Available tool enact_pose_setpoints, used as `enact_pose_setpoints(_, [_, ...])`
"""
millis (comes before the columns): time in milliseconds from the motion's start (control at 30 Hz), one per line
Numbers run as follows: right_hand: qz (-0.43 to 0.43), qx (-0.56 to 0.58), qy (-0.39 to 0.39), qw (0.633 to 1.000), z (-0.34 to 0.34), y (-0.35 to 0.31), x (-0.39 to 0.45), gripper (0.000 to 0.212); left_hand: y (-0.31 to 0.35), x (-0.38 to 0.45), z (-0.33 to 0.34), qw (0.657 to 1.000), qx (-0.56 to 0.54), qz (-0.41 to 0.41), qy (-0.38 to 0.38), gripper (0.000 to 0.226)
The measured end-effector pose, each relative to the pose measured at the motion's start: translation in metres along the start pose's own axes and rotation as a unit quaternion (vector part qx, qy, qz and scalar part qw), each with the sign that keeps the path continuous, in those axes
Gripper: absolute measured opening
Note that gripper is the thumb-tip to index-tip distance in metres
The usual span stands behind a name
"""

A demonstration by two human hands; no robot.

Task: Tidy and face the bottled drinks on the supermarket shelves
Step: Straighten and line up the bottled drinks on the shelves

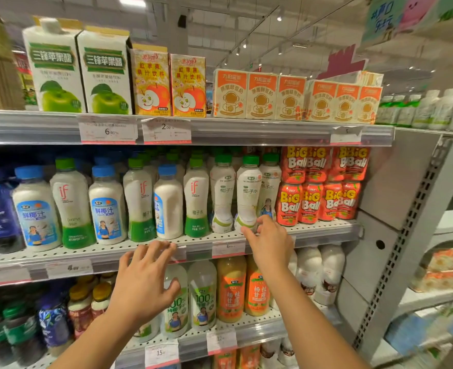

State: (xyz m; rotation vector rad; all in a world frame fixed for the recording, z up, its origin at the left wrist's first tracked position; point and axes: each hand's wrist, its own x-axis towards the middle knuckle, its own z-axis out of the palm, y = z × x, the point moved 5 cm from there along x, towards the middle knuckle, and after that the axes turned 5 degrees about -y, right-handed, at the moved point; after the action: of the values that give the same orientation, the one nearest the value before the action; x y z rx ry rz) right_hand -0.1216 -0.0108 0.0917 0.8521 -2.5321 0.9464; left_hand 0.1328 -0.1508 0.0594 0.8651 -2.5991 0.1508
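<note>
The middle shelf [198,242] carries a row of white coconut drink bottles with green and blue caps. My right hand [269,242] reaches to the base of a white green-capped coconut water bottle [249,193], fingertips touching its lower part without a closed grip. Beside it stand two similar bottles [222,193], [269,187]. My left hand [145,280] hovers with fingers spread at the shelf's front edge, below a blue-capped bottle [168,203] whose label is turned sideways. It holds nothing.
Red Big Ball bottles [323,182] stacked at the right end. Juice cartons [102,73] and orange soy milk boxes [260,95] on the top shelf. Orange and white bottles [232,288] on the lower shelf. A grey shelf end panel [395,198] on the right.
</note>
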Motion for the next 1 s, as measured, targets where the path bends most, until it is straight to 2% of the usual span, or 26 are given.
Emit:
enact_pose_setpoints(300, [-0.019,-0.035,-0.008,0.999,0.002,-0.01,0.007,0.032,0.0,-0.001,-0.001,1.0,-0.012,-0.006,0.001,0.07])
enact_pose_setpoints(567, [-0.031,-0.02,-0.005,0.999,0.006,-0.01,0.01,0.03,0.003,0.001,-0.004,1.0,-0.017,-0.008,-0.002,0.072])
enact_pose_setpoints(667, [-0.02,0.01,-0.022,1.0,0.005,-0.008,0.005,0.03,0.004,0.001,-0.005,1.0,-0.017,-0.009,-0.019,0.075])
enact_pose_setpoints(733, [-0.028,0.03,-0.006,0.999,-0.003,-0.013,-0.001,0.03,0.005,0.0,-0.005,1.0,-0.016,-0.01,-0.024,0.076])
enact_pose_setpoints(867, [-0.141,0.082,0.041,0.986,-0.034,-0.057,-0.008,0.015,0.005,0.001,-0.006,0.999,-0.016,-0.01,-0.028,0.077])
enact_pose_setpoints(1000, [-0.266,0.077,0.016,0.961,-0.054,-0.122,-0.007,0.011,0.005,0.0,-0.007,0.999,-0.011,-0.008,-0.041,0.077])
